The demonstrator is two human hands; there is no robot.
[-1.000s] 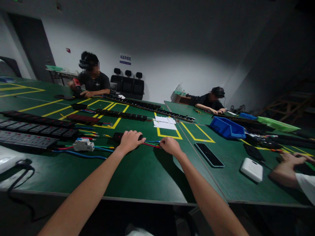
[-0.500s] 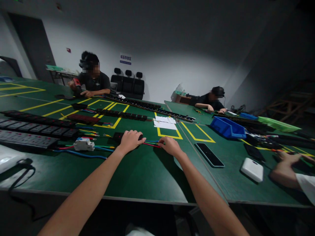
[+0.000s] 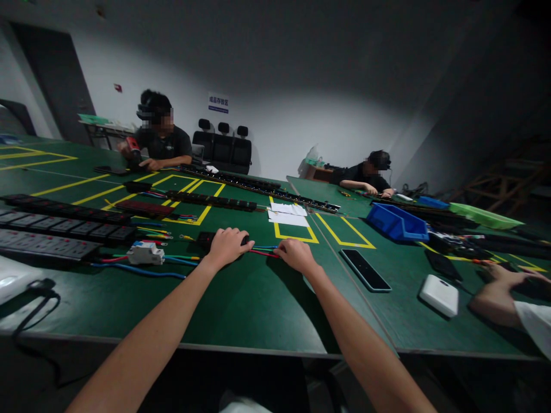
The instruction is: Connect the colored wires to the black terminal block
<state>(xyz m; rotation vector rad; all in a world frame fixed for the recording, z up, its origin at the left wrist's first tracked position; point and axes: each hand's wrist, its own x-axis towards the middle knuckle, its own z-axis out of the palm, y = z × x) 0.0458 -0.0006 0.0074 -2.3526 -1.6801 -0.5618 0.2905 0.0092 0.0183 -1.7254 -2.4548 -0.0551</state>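
Note:
My left hand (image 3: 226,245) lies curled over a small black module (image 3: 206,238) on the green table (image 3: 241,304), gripping it. Red, blue and green wires (image 3: 262,250) run from that module to the right. My right hand (image 3: 295,254) is closed around the ends of those wires, fingers pinched down on them. Both forearms stretch out from the bottom of the view.
Long black power strips (image 3: 47,229) and a white circuit breaker (image 3: 145,253) with coloured wires lie at left. A phone (image 3: 365,269), a white box (image 3: 439,295) and a blue bin (image 3: 398,222) sit at right. A co-worker's hand (image 3: 501,287) rests far right; two people sit at the back.
My right hand has slid slightly left along the wires toward my left hand. The left hand has stayed on the module.

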